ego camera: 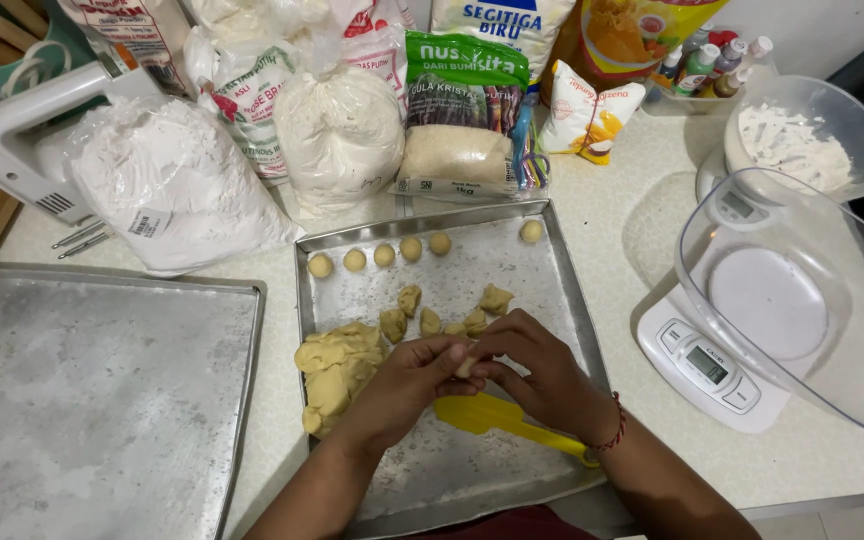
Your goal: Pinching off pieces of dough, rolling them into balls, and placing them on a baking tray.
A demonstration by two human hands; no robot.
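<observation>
My left hand and my right hand meet over a floured metal tray, pinching one small piece of pale dough between their fingertips. A large lump of dough lies just left of my left hand. Several torn dough pieces sit above my hands. Several rolled dough balls line the tray's far edge, with one more ball in the far right corner. A yellow plastic scraper lies under my right wrist, which wears a red thread bracelet.
A second floured tray lies at the left. Bags of flour and sugar stand behind. A white scale with a clear bowl sits at the right, beside a bowl of flour. A hand mixer rests far left.
</observation>
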